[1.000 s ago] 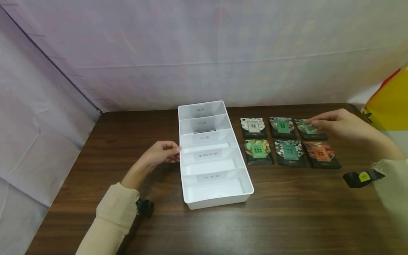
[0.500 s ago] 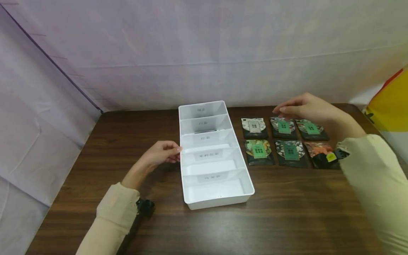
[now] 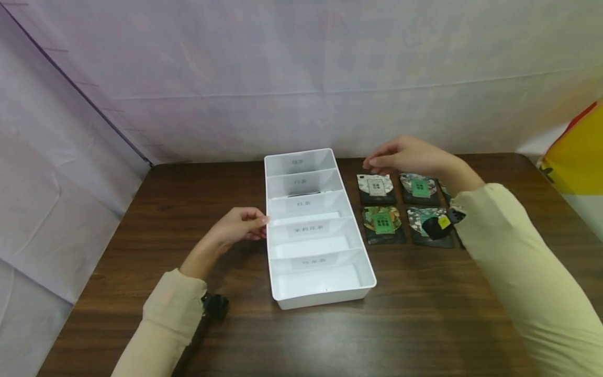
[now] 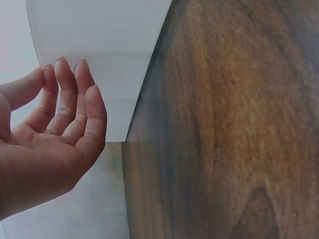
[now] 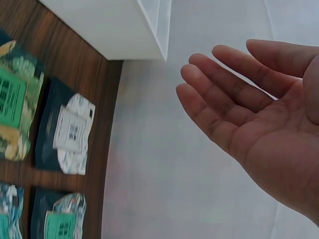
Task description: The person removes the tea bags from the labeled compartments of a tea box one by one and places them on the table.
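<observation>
My left hand [image 3: 242, 226] is at the left long side of a white divided tray [image 3: 320, 300], pinching its rim. In the left wrist view, the thumb and index fingertips meet at the rim, and the other fingers [image 4: 94, 112] curve up beside the outer wall. My right hand [image 3: 407, 154] holds nothing; it hovers just behind a white-labelled pouch [image 3: 377, 189] in the back row. In the right wrist view its fingers [image 5: 214, 117] are loosely extended, palm showing. Dark pouches with green labels, including one [image 3: 419, 188] at the back and another [image 3: 383, 225] in front, lie flat.
The tray has several compartments with printed labels on the dividers. Brown wooden tabletop [image 3: 400, 335] surrounds it. A pale cloth [image 3: 306, 78] hangs behind the table's back edge. My right sleeve [image 3: 518, 262] covers the pouches at the right end.
My right hand has moved left along the back row, from the right-end pouch to behind the white-labelled one. My left hand has stayed at the tray's rim; the pouches have not moved.
</observation>
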Demonstrator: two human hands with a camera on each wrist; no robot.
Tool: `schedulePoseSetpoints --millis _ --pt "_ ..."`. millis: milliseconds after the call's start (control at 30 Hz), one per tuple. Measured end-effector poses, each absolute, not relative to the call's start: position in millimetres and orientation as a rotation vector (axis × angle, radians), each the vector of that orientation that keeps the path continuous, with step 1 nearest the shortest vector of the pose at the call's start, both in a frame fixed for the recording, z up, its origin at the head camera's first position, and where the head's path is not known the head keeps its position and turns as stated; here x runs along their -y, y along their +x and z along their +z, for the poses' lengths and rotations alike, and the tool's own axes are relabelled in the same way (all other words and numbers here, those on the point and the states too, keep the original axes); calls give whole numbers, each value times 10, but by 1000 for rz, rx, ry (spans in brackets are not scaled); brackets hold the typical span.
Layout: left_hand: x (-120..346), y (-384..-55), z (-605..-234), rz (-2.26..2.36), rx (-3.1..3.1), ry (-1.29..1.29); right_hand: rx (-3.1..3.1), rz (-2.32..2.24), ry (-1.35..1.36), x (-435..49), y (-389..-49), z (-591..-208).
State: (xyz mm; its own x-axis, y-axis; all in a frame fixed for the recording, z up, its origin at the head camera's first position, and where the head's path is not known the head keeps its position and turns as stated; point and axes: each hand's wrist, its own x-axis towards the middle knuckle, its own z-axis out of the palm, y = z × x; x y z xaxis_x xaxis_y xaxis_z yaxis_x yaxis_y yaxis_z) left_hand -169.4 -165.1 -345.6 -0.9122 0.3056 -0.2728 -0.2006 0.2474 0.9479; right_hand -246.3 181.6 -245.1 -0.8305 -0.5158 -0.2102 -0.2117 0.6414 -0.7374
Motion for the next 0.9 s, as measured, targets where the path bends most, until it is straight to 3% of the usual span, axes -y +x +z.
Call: schedulePoseSetpoints --millis 900 --pt "1642 -1693 -3447 1703 -2123 99 -2365 -890 -825 -1059 -2540 -2816"
